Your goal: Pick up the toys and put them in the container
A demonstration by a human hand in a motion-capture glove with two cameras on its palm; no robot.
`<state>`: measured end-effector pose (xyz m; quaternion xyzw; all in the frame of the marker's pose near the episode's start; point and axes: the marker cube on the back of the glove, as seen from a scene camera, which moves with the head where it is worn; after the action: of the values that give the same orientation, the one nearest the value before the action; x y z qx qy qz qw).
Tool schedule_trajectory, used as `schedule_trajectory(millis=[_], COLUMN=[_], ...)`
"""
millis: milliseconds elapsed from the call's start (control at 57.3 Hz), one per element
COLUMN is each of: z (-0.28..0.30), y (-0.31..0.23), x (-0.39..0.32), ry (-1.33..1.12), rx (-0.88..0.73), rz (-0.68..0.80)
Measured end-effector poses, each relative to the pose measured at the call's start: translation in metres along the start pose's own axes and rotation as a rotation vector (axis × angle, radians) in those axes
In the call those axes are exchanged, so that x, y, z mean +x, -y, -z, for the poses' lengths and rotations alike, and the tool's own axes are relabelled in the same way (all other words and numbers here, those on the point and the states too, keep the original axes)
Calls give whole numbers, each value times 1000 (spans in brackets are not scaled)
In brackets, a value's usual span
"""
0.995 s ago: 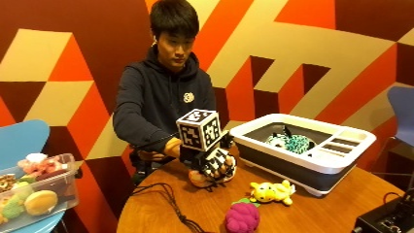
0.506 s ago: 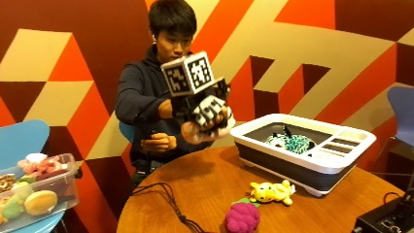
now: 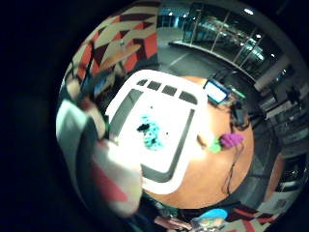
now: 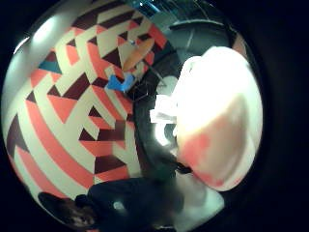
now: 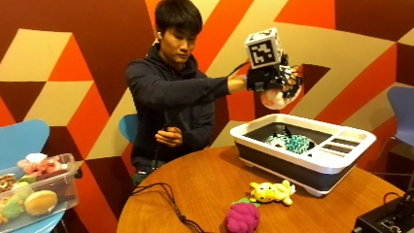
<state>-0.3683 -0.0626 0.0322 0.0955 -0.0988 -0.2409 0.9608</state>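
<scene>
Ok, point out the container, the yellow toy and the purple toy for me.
container [image 5: 278, 164], outside view, its dark front wall.
yellow toy [image 5: 268, 192], outside view, its body on the table.
purple toy [image 5: 242, 218], outside view, its rounded middle.

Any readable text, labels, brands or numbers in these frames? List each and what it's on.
None readable.
Person's dark hoodie: no print shows in the outside view.
White and dark container: no label visible.
Small lit screen on the table beside the container: too blurred to read.
Black device at the table edge: markings too small to read.
Yellow plush toy, purple plush toy: no tags visible.
</scene>
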Motion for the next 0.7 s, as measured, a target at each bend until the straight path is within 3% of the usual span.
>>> schedule_trajectory(millis=[35,175,262,472,699], z=[-18,-57,-45,25,21], y=[1,-8,-12,-21,-49], x=[-25,-43,-28,79,195], ry=[29,-83,-78,-53,-162], rx=[-53,-340,-314,-200,-288], rz=[-51,57,60,-156,-394])
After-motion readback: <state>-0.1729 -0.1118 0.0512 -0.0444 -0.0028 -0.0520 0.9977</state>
